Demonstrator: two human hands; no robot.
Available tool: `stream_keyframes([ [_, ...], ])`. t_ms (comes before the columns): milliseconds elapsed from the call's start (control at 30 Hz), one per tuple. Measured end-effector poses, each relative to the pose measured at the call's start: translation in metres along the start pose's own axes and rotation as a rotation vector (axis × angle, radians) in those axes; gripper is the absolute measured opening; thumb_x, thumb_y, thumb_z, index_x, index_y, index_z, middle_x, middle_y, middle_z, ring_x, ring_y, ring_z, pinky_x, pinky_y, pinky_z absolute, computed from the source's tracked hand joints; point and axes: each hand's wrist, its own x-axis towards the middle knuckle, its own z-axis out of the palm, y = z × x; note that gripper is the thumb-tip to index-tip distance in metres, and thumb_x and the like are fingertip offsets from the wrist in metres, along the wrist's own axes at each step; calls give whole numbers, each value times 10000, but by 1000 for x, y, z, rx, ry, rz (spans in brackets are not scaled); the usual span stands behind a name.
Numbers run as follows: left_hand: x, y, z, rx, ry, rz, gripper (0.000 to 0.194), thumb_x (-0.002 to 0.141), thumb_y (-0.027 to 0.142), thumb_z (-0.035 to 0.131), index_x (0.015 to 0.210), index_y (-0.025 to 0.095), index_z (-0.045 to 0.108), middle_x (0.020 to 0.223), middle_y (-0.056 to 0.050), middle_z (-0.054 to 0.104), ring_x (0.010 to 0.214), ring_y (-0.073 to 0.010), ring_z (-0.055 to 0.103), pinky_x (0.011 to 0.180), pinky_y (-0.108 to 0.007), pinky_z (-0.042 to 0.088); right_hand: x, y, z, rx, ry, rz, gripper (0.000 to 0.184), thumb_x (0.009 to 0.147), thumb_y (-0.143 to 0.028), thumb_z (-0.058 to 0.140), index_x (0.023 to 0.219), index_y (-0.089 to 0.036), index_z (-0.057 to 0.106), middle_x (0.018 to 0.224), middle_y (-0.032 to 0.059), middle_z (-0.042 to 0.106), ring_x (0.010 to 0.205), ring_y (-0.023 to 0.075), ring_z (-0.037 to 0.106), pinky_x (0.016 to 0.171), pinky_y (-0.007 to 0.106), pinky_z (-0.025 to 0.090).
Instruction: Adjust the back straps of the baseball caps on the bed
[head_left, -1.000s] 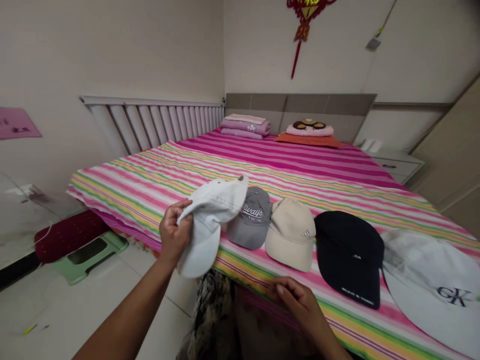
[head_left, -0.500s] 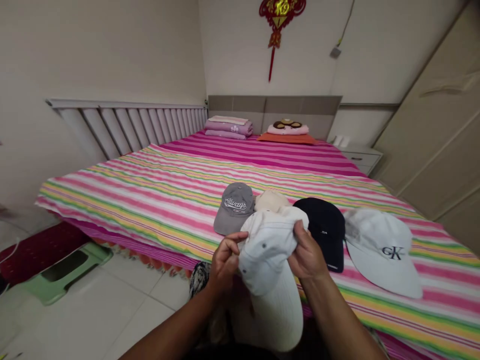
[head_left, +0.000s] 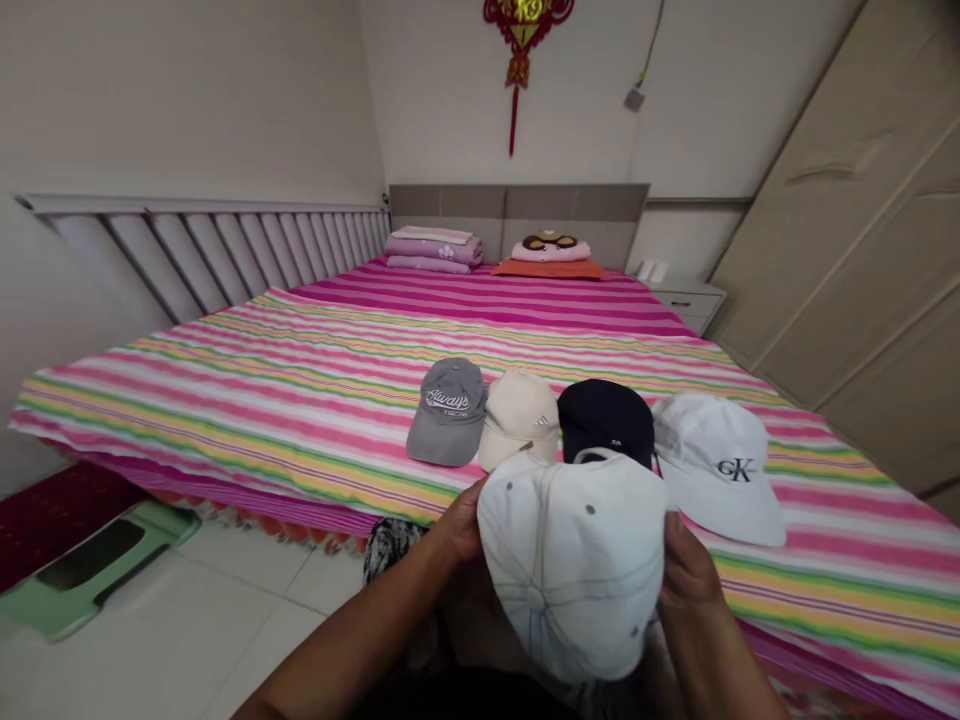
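Between my two hands is a pale white baseball cap (head_left: 577,560), its crown turned toward me and its brim out of sight. My left hand (head_left: 465,525) grips the cap's left edge, and my right hand (head_left: 686,565) grips the right edge. Behind it, a row of caps lies on the bed: a grey cap (head_left: 448,412) with white lettering, a cream cap (head_left: 517,410), a black cap (head_left: 606,415) and a white cap (head_left: 716,465) marked with dark letters. The held cap hides the lower part of the cream and black caps.
The bed (head_left: 285,400) has a striped cover. Folded purple bedding (head_left: 435,250) and a pink folded item (head_left: 551,252) lie by the headboard (head_left: 577,210). A green stool (head_left: 97,565) stands on the floor at left; a nightstand (head_left: 686,300) is at back right.
The held cap has turned over, so its crown faces me and its brim no longer shows. My right hand has moved right and lower. The view has swung slightly to the right.
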Motion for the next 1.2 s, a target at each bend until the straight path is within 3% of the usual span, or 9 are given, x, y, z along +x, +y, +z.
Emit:
stream_keyframes([
  [133,-3,7,4,-52,61,123,290,519,315,714,741,140,653,639,-33,681,692,-211,633,767,-325,443,-14,13,-30,26,-7,109,357,444,-490,747,677,-240,642,501,47,639,551,278,635,595,397,504],
  [267,-7,11,6,6,83,247,301,493,263,751,747,138,650,629,-12,667,558,-142,599,630,-262,459,-24,24,-46,54,-112,235,411,554,-546,662,794,-212,663,617,95,667,529,254,616,502,351,474],
  [367,-11,11,8,140,52,260,356,484,314,766,756,114,651,638,-28,656,541,-123,579,565,-228,443,-26,22,-41,97,-173,275,410,606,-552,627,818,-202,659,670,89,659,529,213,593,476,301,448],
  [467,-15,12,11,281,11,241,367,481,342,767,726,94,650,628,-41,641,520,-109,559,535,-212,426,-25,14,-31,104,-249,326,280,604,-437,680,727,-187,650,609,49,615,511,165,549,467,249,413],
  [667,-24,23,19,386,12,216,283,496,267,754,693,96,647,550,-19,609,444,-74,507,472,-185,382,-23,8,-21,95,-263,247,201,562,-334,702,612,-178,586,674,46,591,569,158,513,518,250,398],
  [900,-31,28,32,446,18,208,309,474,272,773,689,112,619,573,-16,619,456,-86,533,456,-184,379,-22,4,-15,132,-333,194,279,599,-459,660,604,-190,584,686,56,597,588,181,523,514,269,395],
  [1000,-32,28,34,481,81,219,299,479,275,772,659,119,592,557,-7,609,434,-83,521,442,-188,375,-21,3,-13,93,-312,179,263,601,-433,676,573,-188,586,663,46,598,564,163,517,497,254,383],
  [1200,-38,31,36,508,94,225,275,507,267,755,637,118,564,539,1,585,421,-72,499,434,-182,369,-20,4,-8,83,-248,215,205,599,-305,707,717,-192,582,599,11,588,547,150,516,519,254,386],
])
